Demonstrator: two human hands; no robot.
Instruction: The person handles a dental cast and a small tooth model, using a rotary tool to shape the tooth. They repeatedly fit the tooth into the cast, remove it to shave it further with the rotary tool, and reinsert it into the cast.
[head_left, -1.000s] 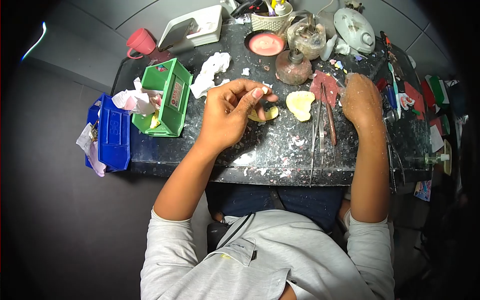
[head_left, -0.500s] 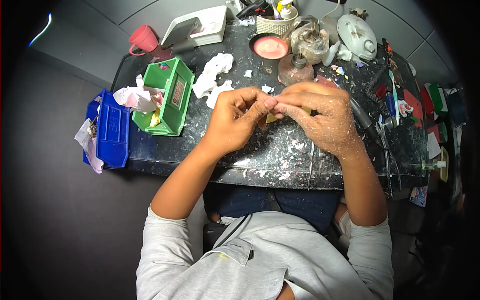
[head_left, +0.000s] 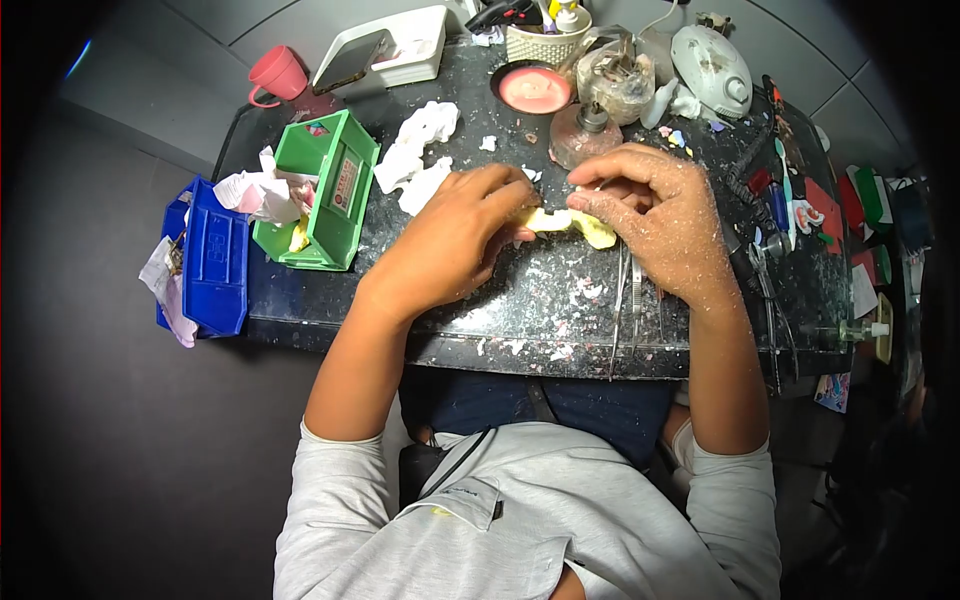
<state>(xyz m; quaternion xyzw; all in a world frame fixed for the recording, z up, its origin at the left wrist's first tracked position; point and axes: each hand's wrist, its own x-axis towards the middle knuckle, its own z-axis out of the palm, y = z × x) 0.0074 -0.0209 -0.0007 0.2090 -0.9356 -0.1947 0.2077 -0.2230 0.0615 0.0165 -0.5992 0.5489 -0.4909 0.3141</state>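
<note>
A pale yellow curved piece that looks like a plaster dental cast [head_left: 598, 233] is at the middle of the black workbench, between my two hands. My left hand [head_left: 445, 235] is closed over its left end, the fingers curled and pointing right. Just above the right end is my right hand [head_left: 665, 215], dusted with white powder. Its thumb and fingers are bent together around something small and pale, too hidden to name. Thin metal hand tools [head_left: 620, 315] lie below the right hand.
White crumbs litter the bench [head_left: 480, 325]. Left are a green bin [head_left: 345, 215], a blue bin [head_left: 218, 265] and crumpled tissue [head_left: 420, 135]. Behind stand a glass spirit lamp [head_left: 583, 140], a bowl of pink material [head_left: 535, 90] and a pink mug [head_left: 277, 72]. A handpiece and a toothbrush [head_left: 787, 180] lie right.
My hands were together at the fingertips and have moved apart. The left hand has turned palm down and shifted left; more of the yellow piece now shows between them.
</note>
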